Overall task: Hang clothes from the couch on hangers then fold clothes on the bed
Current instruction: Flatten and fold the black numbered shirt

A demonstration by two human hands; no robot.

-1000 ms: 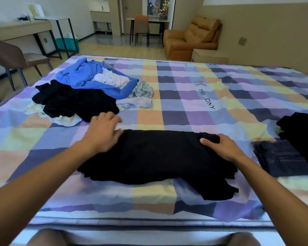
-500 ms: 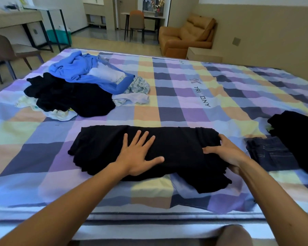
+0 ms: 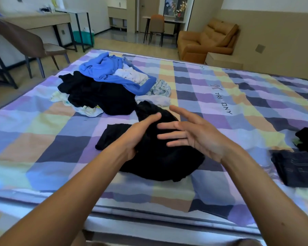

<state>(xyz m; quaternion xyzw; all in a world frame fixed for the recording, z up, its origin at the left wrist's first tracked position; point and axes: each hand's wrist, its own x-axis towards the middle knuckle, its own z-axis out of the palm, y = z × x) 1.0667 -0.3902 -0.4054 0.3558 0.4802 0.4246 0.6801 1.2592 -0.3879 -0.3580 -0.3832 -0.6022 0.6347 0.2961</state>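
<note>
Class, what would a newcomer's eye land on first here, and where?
The left hand and open right hand meet over a black garment at the front of the bed. Behind, to the left, a bright blue top crowns a pile of unfolded clothes.

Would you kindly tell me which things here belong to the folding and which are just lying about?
Job in hand: black garment, clothes pile, folded jeans, bed.
Lying about: brown chair, desk, green bin.
</note>
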